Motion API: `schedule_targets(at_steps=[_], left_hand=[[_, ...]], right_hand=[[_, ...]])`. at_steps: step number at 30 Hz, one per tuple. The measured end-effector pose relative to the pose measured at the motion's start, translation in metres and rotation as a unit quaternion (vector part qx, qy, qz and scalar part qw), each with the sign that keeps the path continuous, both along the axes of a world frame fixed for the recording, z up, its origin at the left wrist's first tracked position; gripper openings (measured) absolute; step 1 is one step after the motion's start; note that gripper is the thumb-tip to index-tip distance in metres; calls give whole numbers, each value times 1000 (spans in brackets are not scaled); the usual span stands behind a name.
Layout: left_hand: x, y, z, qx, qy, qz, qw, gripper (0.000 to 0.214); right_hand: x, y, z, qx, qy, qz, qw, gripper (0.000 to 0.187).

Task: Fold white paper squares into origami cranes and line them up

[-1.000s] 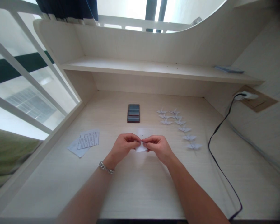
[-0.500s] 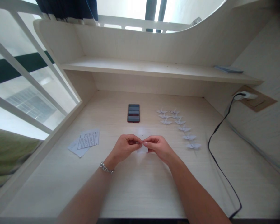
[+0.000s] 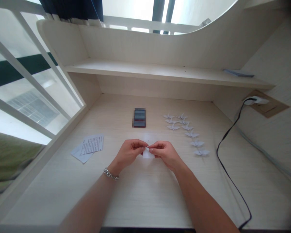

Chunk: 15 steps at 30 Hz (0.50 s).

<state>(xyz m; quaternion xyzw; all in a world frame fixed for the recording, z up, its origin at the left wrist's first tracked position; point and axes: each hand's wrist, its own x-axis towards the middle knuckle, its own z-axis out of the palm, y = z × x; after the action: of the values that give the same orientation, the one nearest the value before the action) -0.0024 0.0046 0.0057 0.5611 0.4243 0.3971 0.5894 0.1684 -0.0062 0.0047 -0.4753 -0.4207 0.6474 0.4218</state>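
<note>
A small white piece of paper [image 3: 148,153] is held between both hands over the middle of the desk. My left hand [image 3: 131,151], with a chain bracelet at the wrist, pinches its left side between thumb and forefinger. On the other side my right hand [image 3: 166,153] pinches it the same way, the fingertips of the two hands close together. Its upper part and folds are partly hidden by the fingers. To the right stand several folded white paper cranes [image 3: 191,134] in loose rows.
Two sheets of paper [image 3: 92,144], the upper one printed, lie overlapping at the left. A dark blurred rectangular object [image 3: 139,117] lies beyond my hands. A black cable [image 3: 226,165] runs from the wall socket [image 3: 266,103] down the right side. Above is a shelf [image 3: 145,68].
My thumbs have drawn slightly apart, and more of the white paper shows between my hands. The view has shifted very slightly; the cranes and sheets stay in place.
</note>
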Motion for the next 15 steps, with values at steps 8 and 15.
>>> schedule_targets(at_steps=[8,15], left_hand=[[2,0,3,-36,-51,32,998,28],[6,-1,4,-72,-121,57,988,26]], right_hand=[[-2,-1,3,-7,26,-4,1000,19],[0,-1,1,26,21,2,999,21]])
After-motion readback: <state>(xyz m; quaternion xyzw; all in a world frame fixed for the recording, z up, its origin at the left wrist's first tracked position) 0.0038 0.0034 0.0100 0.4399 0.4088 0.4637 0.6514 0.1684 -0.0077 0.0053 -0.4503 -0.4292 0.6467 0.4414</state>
